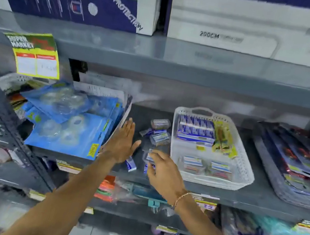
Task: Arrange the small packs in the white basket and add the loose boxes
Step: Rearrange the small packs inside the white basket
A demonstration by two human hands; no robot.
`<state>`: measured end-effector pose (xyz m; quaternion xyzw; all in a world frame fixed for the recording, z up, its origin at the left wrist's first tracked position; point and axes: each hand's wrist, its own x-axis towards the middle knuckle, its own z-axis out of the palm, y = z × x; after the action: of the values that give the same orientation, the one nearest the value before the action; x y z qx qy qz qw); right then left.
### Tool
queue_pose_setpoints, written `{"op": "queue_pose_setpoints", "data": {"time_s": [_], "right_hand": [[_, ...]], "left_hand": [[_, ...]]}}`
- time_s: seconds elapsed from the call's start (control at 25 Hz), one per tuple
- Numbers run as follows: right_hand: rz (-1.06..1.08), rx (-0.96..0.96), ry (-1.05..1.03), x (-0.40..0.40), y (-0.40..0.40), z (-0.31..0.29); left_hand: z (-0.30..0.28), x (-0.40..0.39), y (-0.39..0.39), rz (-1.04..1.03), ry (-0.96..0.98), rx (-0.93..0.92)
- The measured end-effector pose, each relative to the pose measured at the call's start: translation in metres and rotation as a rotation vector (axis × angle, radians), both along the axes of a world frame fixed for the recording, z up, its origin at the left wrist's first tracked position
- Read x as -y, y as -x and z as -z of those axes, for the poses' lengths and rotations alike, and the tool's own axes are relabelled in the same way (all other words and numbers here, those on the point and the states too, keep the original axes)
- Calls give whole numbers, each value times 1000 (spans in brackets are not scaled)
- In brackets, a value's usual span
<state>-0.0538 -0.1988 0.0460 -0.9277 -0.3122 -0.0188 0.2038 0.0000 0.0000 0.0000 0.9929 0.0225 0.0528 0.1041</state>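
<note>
The white basket (243, 169) stands on the grey shelf, right of centre. Inside it are rows of blue small packs (196, 131), yellow-green packs (224, 141) and flat packs (206, 166) near its front wall. Loose boxes (159, 132) lie on the shelf just left of the basket. Another small blue box (131, 164) rests near the shelf's front edge. My left hand (123, 142) is flat with fingers spread, holding nothing, against the left bin's side. My right hand (163, 170) has its fingertips closed on a small blue and white box (150, 156) at the shelf's front.
A bin of blue blister packs (71, 123) fills the shelf's left part. A dark tray of carded items (296, 163) stands to the right. Large cartons (76, 5) sit on the shelf above. A yellow price tag (37, 56) hangs from that shelf's edge.
</note>
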Motion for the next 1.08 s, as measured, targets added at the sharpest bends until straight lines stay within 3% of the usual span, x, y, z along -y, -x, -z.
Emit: {"op": "queue_pose_setpoints", "data": {"time_s": [0.12,0.24,0.36,0.52,0.64,0.76,0.92,1.08], "right_hand": [[44,-84,-1,-45,-8,18],[85,-69,36,-76,-15,31],[123,-69,81,-89,-20,42],[67,-78,199,-92,-18,49],[65,-70,158,-77,-11,29],[247,-154,-59,-45,-34,1],[489,-503,-685,7,-104,-21],[663,-540,-934,38,-161,-17]], "left_hand": [[16,-12,-19,-89,196,-87],[33,-15,-25,-34,345,-181],[46,-18,-28,20,303,-170],[53,-24,-30,20,384,-134],[57,-23,-27,10,279,-71],[64,-16,-24,-14,148,-19],[65,-16,-25,-18,75,-29],[64,-14,-23,-16,96,-63]]}}
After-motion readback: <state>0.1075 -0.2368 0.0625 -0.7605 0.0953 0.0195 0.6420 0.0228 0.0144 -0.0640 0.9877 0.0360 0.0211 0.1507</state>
